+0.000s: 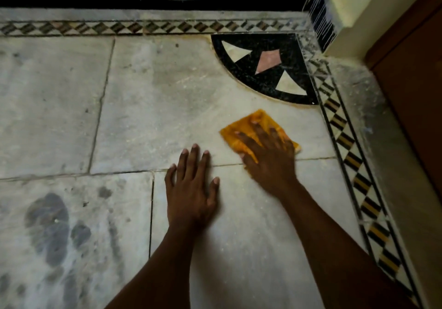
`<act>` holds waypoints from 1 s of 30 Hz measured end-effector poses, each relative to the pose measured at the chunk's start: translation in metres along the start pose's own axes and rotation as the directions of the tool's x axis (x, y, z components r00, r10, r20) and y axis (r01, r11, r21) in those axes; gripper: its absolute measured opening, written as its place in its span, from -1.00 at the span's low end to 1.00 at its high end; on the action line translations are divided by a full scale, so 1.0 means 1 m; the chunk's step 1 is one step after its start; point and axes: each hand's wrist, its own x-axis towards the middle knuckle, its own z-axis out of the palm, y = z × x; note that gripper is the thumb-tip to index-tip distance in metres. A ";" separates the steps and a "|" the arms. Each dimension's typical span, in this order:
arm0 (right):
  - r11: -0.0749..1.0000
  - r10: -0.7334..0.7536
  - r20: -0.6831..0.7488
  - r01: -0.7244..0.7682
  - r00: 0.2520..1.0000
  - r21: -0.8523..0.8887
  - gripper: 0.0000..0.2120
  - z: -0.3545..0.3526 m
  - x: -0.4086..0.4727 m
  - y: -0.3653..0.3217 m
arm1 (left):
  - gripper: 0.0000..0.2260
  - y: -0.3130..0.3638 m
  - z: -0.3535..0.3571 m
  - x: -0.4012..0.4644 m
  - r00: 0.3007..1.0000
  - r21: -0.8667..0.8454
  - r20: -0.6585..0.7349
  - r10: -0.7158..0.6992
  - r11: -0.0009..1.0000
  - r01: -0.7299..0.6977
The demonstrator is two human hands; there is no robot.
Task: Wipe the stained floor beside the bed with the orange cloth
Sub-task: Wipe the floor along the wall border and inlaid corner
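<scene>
Right hand [267,158] presses flat, fingers spread, on the folded orange cloth [253,123] to rub the grey marble floor [155,98], near the black corner inlay [265,69] | left hand [191,189] released, flat on floor, probably for support.

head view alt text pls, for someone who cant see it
A person's right hand presses a folded orange cloth flat on a pale marble floor, near a black quarter-circle corner inlay. The left hand rests flat on the floor beside it; dark stains lie at lower left.

No readable text, label or number anywhere — only patterned inlay.
</scene>
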 end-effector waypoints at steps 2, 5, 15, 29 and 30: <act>0.960 0.274 0.003 -0.274 0.962 0.051 -0.44 -0.009 0.022 0.025 | -0.40 -0.001 0.001 -0.001 1.000 -0.026 -0.008 0.001 1.000 -0.001; 0.800 0.573 0.122 -0.585 0.811 0.135 -0.41 -0.017 0.075 0.015 | -0.40 -0.002 0.004 -0.001 1.000 -0.046 -0.027 0.008 0.999 -0.009; 0.919 0.328 0.389 -0.387 0.861 0.081 -0.42 -0.034 0.024 -0.022 | -0.48 0.000 -0.024 0.016 0.998 -0.074 -0.011 0.059 0.995 -0.060; 0.910 0.389 0.178 -0.407 0.904 0.080 -0.41 -0.019 0.089 0.006 | -0.42 -0.030 0.001 0.176 0.971 0.023 0.009 0.238 0.971 -0.238; 0.898 0.404 0.183 -0.427 0.896 0.105 -0.41 -0.019 0.114 0.007 | -0.43 -0.030 0.002 0.177 0.974 0.019 0.015 0.225 0.974 -0.225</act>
